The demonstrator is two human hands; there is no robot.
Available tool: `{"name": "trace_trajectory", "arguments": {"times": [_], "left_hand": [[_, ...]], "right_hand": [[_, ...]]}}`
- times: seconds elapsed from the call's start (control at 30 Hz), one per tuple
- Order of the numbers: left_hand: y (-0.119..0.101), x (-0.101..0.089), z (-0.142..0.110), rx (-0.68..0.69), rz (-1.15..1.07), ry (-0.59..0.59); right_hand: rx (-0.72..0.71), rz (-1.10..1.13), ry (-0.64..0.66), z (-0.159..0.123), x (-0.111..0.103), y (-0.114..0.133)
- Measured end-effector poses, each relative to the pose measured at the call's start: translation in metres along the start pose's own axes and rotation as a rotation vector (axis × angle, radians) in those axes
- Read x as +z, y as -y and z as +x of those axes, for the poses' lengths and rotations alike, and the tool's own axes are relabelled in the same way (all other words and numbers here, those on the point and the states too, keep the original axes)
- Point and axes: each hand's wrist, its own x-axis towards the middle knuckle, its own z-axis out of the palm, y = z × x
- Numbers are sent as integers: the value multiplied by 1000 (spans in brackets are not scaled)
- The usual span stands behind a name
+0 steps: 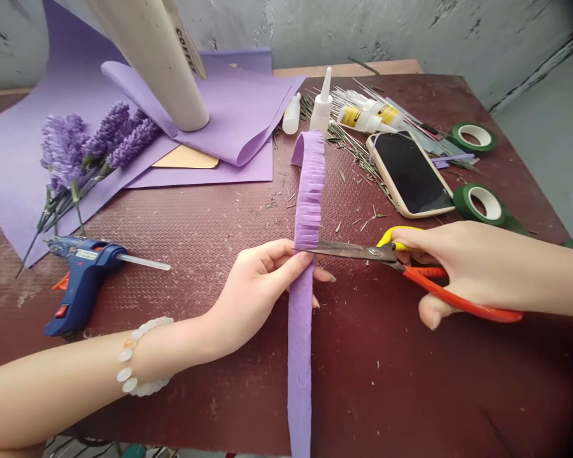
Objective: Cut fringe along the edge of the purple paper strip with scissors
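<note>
My left hand pinches a long purple paper strip between thumb and fingers, near its middle. Above the thumb the strip is cut into a fringe along its right edge, and its top end curls over to the left. Below the hand it runs uncut down past the table's front edge. In my right hand is a pair of scissors with red and yellow handles. Their blades point left and lie across the strip just above my left thumb, at the lower end of the fringe.
A blue glue gun lies at left below purple fabric-like flowers. Purple paper sheets sit under a pale cylinder. At right are glue bottles, wire stems, a phone and green tape rolls.
</note>
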Motion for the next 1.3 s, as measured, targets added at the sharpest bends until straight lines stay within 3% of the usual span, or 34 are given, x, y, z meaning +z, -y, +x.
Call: {"name": "trace_trajectory", "arguments": {"times": [0.3, 0.57, 0.97, 1.3], "left_hand": [[0, -1, -2, 15, 51, -9], [-1, 1, -2, 3, 89, -19], [-1, 1, -2, 24, 96, -18], [0, 1, -1, -10, 65, -32]], "right_hand": [[-68, -28, -92, 1, 7, -1], [-156, 31, -45, 4, 11, -10], [-161, 106, -12, 3, 14, -5], [-211, 66, -102, -1, 16, -10]]}}
